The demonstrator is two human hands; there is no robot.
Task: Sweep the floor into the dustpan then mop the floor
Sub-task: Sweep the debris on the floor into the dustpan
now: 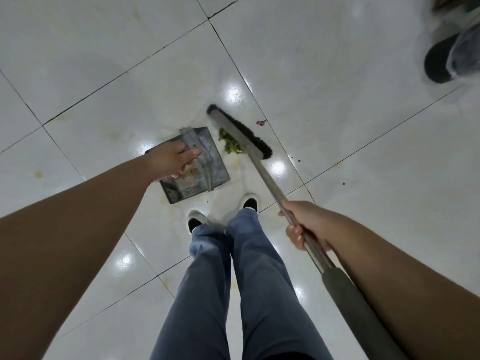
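I am standing in what is looking like a kitchen or eatery floor: glossy white square ceramic tiles (337,61) with dark grout lines are showing yellowish stains, and green vegetable scraps (230,142) are lying on them.

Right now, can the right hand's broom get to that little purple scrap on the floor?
Probably yes. The right hand grips the broom, and the purple scrap lies on bare tile just beyond its bristles, nothing between.

No readable text anywhere — no labels, brands or numbers.
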